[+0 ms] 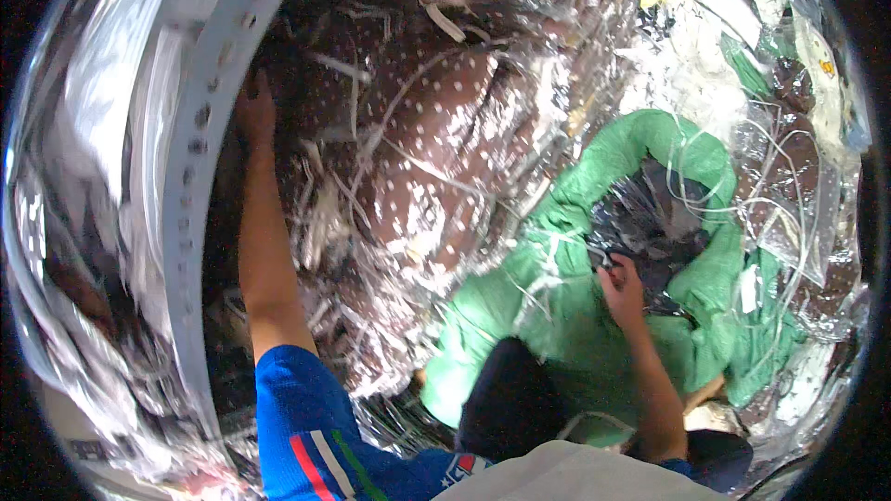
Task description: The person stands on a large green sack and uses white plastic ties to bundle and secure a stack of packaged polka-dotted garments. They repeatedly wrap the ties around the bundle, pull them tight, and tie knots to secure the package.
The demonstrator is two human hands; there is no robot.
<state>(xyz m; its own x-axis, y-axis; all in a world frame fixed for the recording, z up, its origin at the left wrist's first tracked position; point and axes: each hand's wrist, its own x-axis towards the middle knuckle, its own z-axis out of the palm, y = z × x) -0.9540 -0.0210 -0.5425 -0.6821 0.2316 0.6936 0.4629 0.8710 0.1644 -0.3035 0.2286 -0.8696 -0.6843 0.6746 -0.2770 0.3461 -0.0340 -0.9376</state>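
Note:
My left arm reaches far forward along a grey perforated metal upright (198, 139). My left hand (255, 109) is in shadow beside it, near dotted brown material under clear plastic film (436, 195). Its fingers are too dark to make out. At the right, my right hand (623, 286) is closed, with the fingers curled around a small dark and shiny object that I cannot make out. It is over the mouth of a green woven sack (501, 306) with a rolled rim. Crumpled black plastic (640, 213) shows inside the sack.
Loose white straps (445, 23) lie across the film-covered material. More thin white strapping (789, 204) loops over the sack's right side. Crumpled clear plastic and white wrapping (677, 74) are heaped at the far right. Shiny film-wrapped goods (102, 130) stand left of the upright.

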